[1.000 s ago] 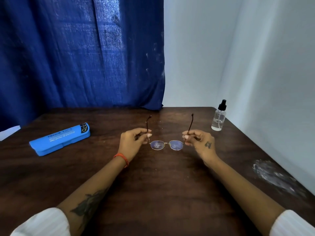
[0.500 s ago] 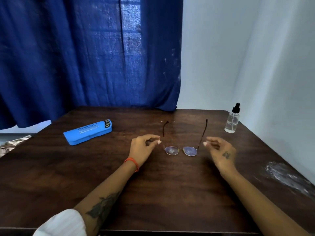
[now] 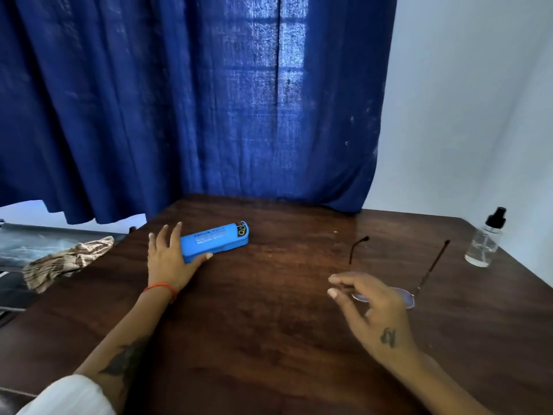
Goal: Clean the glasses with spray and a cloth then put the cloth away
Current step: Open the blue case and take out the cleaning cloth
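Fingers [image 3: 167, 235] of the left hand [image 3: 169, 260] spread wide over the near end of the blue case [image 3: 217, 241], thumb against its front edge. The right hand [image 3: 371, 313] hovers loosely curled, empty, partly hiding the glasses [image 3: 410, 295] lying on the counter [image 3: 269, 324]. The spray bottle [image 3: 484, 244] stands far right; a crumpled cloth [image 3: 65, 262] lies left, off the counter.

By my left hand [image 3: 167, 262] I see a bright blue case [image 3: 215, 241] with pale lettering. Further left lies a beige, brown-striped cloth [image 3: 64, 259]. My left wrist wears an orange band [image 3: 161, 287]. The table [image 3: 269, 324] is dark brown woodgrain, the curtain [image 3: 179, 100] deep blue.
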